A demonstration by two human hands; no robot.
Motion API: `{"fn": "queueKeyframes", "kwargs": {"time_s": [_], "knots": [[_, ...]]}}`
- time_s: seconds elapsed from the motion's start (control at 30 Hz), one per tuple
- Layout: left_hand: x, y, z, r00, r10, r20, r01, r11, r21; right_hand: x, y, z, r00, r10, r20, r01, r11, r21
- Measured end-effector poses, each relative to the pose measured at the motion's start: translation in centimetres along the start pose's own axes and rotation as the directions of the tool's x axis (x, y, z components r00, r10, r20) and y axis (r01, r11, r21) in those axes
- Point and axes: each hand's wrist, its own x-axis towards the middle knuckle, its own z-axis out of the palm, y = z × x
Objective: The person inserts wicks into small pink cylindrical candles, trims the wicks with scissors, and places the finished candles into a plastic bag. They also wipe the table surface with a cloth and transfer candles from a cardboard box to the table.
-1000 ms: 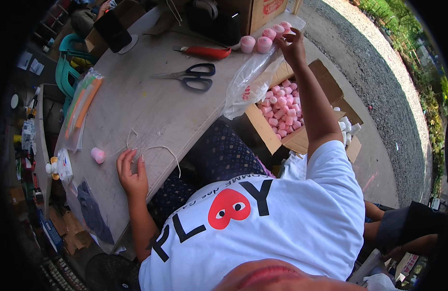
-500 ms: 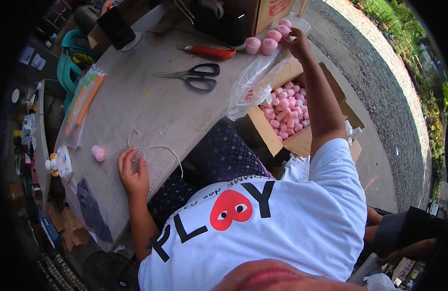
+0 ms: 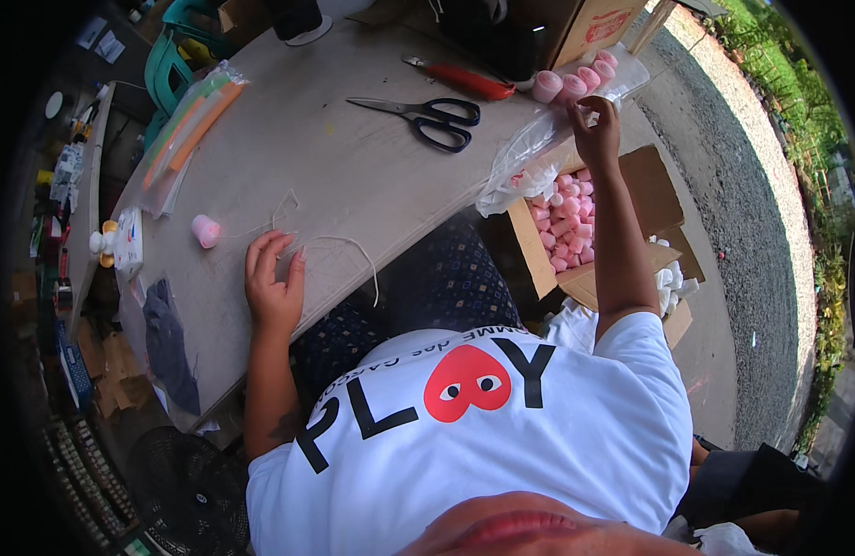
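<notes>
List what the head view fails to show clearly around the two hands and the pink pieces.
- Right hand: fingertips buried in the clear plastic bag; grip unclear.
- Cardboard box of pink pieces: part hidden by the right forearm.
- String under the left hand: too thin to follow.
- Dark items at the top edge: cut off.

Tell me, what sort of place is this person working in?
Probably an outdoor or open-sided home workshop for hand packing. A worn worktable stands beside a gravel path, a cardboard box of small pink pieces sits below it, and scissors lie on top.
</notes>
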Motion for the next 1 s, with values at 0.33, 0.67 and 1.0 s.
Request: {"fn": "queueKeyframes", "kwargs": {"time_s": [0.33,0.67,1.0], "knots": [[-0.5,0.2,-0.4,0.992,0.097,-0.081,-0.099,0.995,-0.023,-5.7,-4.1,0.2,0.987,0.038,-0.159,-0.057,0.992,-0.116],[-1.6,-2.7,-6.8,0.990,0.138,0.018,-0.139,0.985,0.107,-12.3,-19.6,1.1,0.882,-0.412,0.229,0.412,0.910,0.048],[4.8,-8.6,-8.7,0.952,0.238,0.194,-0.302,0.842,0.447,-15.4,-28.0,4.3,0.637,-0.560,0.530,0.506,0.822,0.260]]}}
